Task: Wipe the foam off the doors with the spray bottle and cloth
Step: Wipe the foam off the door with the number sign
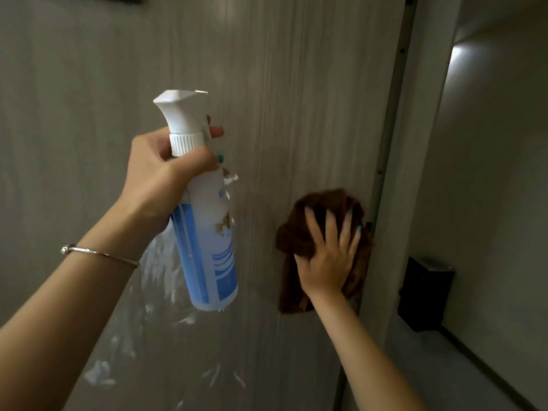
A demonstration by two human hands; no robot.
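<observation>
Fuzzy brown cloth pressed on wood-grain door.

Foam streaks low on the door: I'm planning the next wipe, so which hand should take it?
Right, probably. The right hand already presses the brown cloth flat on the door, while the left hand grips the spray bottle above the foam.

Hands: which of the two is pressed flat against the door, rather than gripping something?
The right hand, fingers spread on the brown cloth against the door. The left hand grips the spray bottle.
</observation>
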